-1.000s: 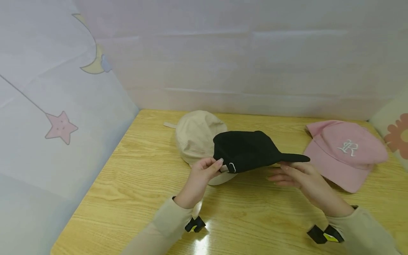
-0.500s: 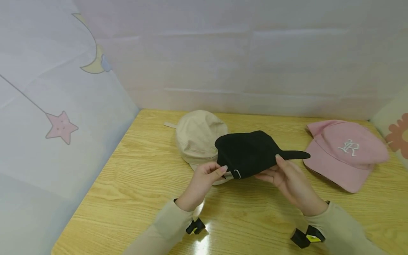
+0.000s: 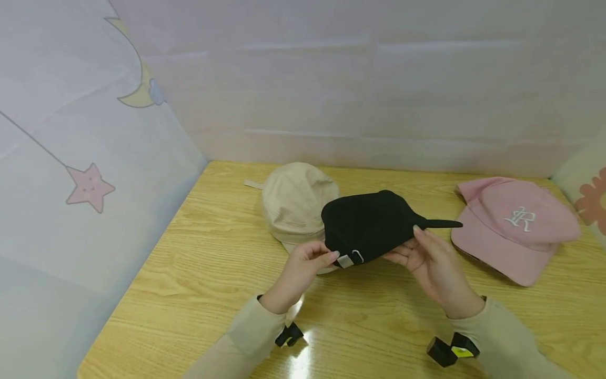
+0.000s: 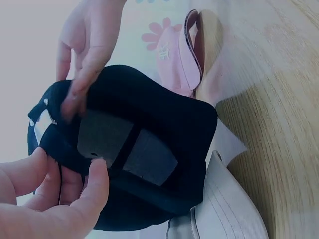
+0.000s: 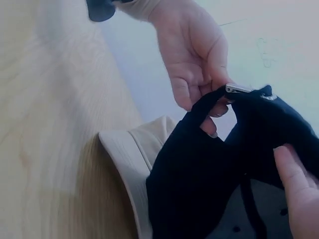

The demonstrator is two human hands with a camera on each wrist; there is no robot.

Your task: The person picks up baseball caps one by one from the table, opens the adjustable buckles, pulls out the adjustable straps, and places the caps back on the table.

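A black cap [image 3: 369,223] is held up over the table, its brim [image 3: 444,223] pointing right. At its back strap, beside the metal buckle [image 3: 357,256], my left hand [image 3: 299,273] pinches the fabric between thumb and fingers. My right hand [image 3: 437,271] grips the lower edge where the brim meets the crown, thumb on the near side and fingers underneath. In the left wrist view the inside of the cap shows a grey lining [image 4: 149,157]. The right wrist view shows the strap opening, with the fingers of my left hand [image 5: 194,59] through it.
Behind the black cap and partly covered by it, a beige cap [image 3: 294,197] lies on the wooden table [image 3: 199,263]. A pink cap [image 3: 521,221] with a white letter R rests at the right. A patterned backdrop [image 3: 303,95] encloses the far and left sides.
My right hand has moved left from under the brim to the cap's edge and taken hold there. The black cap has tilted, its back end lower, and shifted slightly right.
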